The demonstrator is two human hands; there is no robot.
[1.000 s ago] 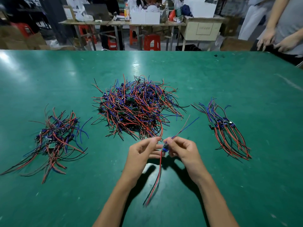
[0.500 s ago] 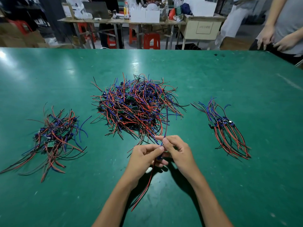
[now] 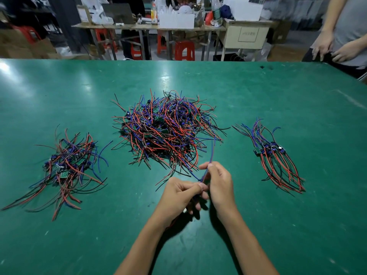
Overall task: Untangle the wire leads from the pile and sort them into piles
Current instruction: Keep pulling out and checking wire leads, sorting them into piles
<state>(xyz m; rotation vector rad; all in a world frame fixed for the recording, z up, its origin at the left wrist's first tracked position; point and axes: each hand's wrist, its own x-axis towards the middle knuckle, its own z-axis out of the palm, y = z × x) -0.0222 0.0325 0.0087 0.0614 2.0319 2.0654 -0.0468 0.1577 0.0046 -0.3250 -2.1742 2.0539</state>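
The thin blue-and-red wire lead (image 3: 206, 171) runs up and away from both hands, pinched low by the left hand (image 3: 181, 193) and higher by the right hand (image 3: 219, 185) — its lower end is seemingly hidden beneath them. The neat right-side pile of aligned leads (image 3: 278, 161) lies nearer the right hand.

A tangled heap of red, blue and black wire leads (image 3: 166, 133) lies just beyond the fingers (image 3: 206, 166). A looser wire pile (image 3: 69, 167) lies well to their left. A neat wire bundle (image 3: 276, 157) lies to their right, all on the green table (image 3: 297, 225).
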